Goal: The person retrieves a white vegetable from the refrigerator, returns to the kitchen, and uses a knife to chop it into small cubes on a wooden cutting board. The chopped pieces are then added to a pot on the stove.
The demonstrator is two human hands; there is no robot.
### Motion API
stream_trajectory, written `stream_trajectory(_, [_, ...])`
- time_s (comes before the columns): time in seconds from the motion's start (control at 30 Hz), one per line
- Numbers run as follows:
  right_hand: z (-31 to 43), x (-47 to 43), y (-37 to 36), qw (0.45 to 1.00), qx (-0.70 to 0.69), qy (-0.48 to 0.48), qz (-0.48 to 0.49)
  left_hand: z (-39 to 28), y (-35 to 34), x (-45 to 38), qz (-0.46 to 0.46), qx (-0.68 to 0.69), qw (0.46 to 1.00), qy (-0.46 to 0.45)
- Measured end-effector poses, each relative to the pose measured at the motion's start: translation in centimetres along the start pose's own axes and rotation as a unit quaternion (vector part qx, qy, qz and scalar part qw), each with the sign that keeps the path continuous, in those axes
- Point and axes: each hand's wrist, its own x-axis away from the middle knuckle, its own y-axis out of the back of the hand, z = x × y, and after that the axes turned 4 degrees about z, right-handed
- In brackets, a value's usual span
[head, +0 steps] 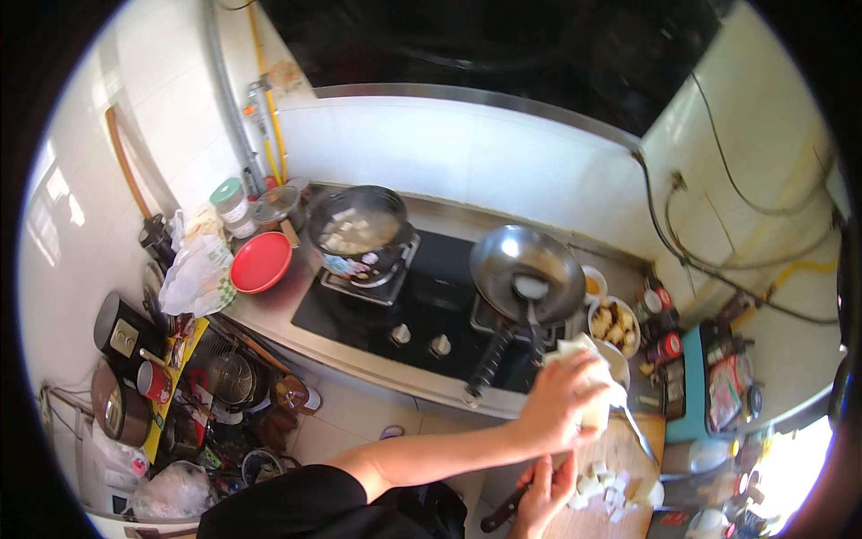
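Note:
My left hand [566,397] is closed around pale white pieces [576,347], at the edge of a white bowl [616,364] that has a metal spoon handle [640,434] lying by it. Just below, my right hand [549,488] is beside the dark handle of a knife [502,515]; its grip is partly hidden. White cut chunks [599,488] lie on a wooden cutting board [606,522]. A wok [495,269] with a ladle [532,288] in it sits on the right burner. On the left burner, a steaming pot [360,259] holds white chunks in liquid.
A red bowl [261,263] and plastic bags [199,276] are left of the stove [431,290]. A bowl of brown and yellow pieces [614,325], a small bowl [592,284] and seasoning jars [667,347] stand at the right. Crowded shelves [161,397] fill the lower left.

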Motion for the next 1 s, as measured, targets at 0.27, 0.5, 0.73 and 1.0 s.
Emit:
stream_trajectory(0.27, [-2.8,-9.2,-26.5,0.959,-0.03,-0.035,0.278,20.2,22.0,-2.9,-0.174,-0.175,0.969,0.002])
stream_trajectory(0.5, [-8.0,-13.6,-39.6,0.941,0.075,-0.083,0.32,35.4,28.3,0.2,-0.188,-0.166,0.955,0.156])
stream_trajectory(0.73, [-10.0,-15.7,-42.3,0.936,0.134,-0.076,0.317,40.2,28.8,0.7,-0.191,-0.104,0.952,0.215])
stream_trajectory(1.0, [-9.7,-16.7,-42.3,0.925,0.188,-0.093,0.317,42.8,29.2,0.7,-0.087,-0.172,0.944,0.266])
